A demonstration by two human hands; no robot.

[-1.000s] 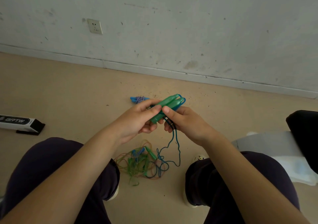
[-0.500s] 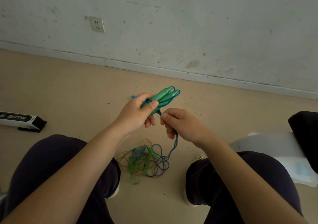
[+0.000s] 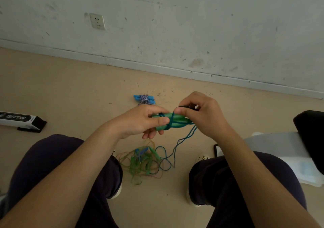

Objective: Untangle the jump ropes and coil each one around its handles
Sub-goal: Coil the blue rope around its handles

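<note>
Fingers of the left hand curl round a pair of green handles, held side by side above the floor between the person's knees, thumb pressed along their near side. The right hand pinches the teal rope between thumb and forefinger just over the handles, where a few turns already cross them; the loose rope hangs down to a tangled heap of ropes on the floor below. A coiled blue-handled rope lies farther out, toward the wall. A black-and-white box sits near the floor's left edge.
</note>
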